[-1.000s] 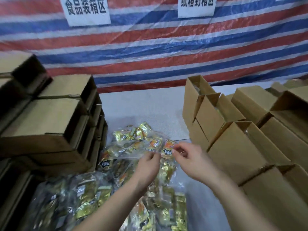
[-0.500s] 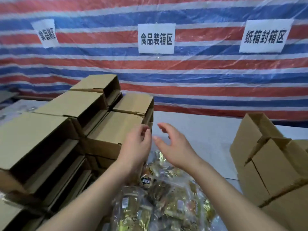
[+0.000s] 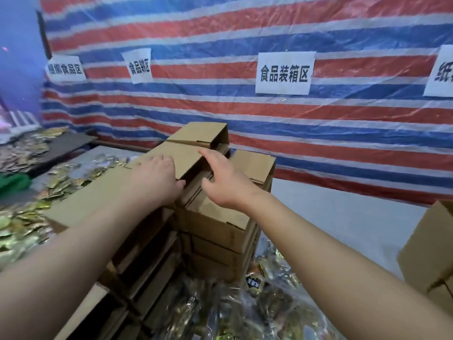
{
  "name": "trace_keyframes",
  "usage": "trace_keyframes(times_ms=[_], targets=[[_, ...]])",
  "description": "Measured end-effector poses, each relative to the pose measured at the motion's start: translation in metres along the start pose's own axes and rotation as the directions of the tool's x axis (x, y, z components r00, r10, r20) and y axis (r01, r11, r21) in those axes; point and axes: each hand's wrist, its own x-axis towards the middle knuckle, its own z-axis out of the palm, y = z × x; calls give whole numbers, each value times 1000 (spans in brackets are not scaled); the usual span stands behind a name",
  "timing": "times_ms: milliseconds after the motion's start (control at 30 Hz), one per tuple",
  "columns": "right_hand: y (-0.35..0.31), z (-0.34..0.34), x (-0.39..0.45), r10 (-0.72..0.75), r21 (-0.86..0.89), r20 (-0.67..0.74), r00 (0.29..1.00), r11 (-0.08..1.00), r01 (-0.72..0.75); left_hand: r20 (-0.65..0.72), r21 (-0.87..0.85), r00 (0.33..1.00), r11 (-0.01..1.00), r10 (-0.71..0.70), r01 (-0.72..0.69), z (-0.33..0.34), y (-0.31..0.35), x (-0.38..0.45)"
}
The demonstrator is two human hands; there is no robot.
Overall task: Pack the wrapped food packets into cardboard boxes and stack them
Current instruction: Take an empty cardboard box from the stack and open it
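A stack of flat brown cardboard boxes [image 3: 215,224] stands in the middle of the view, with more rows of them to its left. My left hand [image 3: 157,177] rests palm down on the top box [image 3: 183,158], thumb at that box's open front edge. My right hand [image 3: 220,182] reaches to the same box from the right, fingers straight and touching its right corner. Neither hand holds a packet. Wrapped food packets in clear bags [image 3: 257,303] lie on the table below my forearms.
Loose gold and green packets [image 3: 22,224] cover the table at the left. An upright open box [image 3: 431,253] stands at the right edge. Grey table top [image 3: 343,217] shows between it and the stack. A striped tarp with paper signs [image 3: 284,72] forms the back wall.
My view has swung left and up, away from the packets. Both hands rose from the bags and reached forward onto the top box of the stack.
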Motion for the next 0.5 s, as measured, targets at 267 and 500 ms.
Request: trace_keyframes(times_ms=[267,500], targets=[[-33,61,24,-150,-160,162,975,971,176,201,171,973,982,-113,79,-2,-47,-46],[-41,83,31,-181,-328,249,951,909,258,161,319,984,948,-72,17,10,-47,-82]])
